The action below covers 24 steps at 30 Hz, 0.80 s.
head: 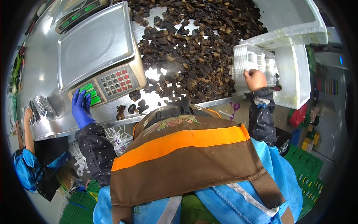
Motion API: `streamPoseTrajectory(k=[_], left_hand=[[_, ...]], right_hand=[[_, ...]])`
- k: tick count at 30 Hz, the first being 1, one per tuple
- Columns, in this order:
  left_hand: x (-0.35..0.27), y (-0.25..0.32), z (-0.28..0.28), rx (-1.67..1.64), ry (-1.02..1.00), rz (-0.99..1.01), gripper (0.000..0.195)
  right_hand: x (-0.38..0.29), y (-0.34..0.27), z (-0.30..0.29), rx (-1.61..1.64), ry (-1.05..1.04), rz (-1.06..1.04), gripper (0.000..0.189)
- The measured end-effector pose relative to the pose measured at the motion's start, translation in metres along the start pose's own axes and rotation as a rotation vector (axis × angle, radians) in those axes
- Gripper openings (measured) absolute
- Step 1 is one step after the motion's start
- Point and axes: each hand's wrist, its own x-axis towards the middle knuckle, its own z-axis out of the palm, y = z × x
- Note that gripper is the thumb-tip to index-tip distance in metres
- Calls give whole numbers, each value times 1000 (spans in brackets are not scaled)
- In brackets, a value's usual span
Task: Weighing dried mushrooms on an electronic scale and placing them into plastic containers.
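Note:
My left hand, in a blue glove, is at the front left corner of a digital scale, beside its lit green display. Its fingers are slightly apart and hold nothing. The scale's metal pan carries nothing. On the right, my bare right hand has its thumb and curled fingers pinched at a stack of clear plastic trays. How many trays it grips is hidden. A broad heap of dark wood ear mushrooms spreads over the steel table between the two hands.
White foam boxes stand at the table's right end. Another scale is at the far left. Further left, a co-worker's hand is by packed trays. Green crates stand on the floor at right.

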Motion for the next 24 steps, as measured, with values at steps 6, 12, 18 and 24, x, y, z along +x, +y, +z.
streamPoseTrajectory(k=[6, 12, 18, 24], left_hand=[[-16, -1, 21, 36, -192, 37, 35], [-83, 59, 62, 408, 150, 1150, 42], [-61, 82, 96, 1112, -40, 1368, 45], [-5, 40, 44, 1446, -230, 1009, 34]], right_hand=[[-1, 26, -12, 640, 723, 44, 21], [-27, -173, -53, 676, 658, -1094, 15], [-16, -351, -6, 535, 707, -1401, 6], [-37, -317, -12, 1005, 465, -1465, 17]])
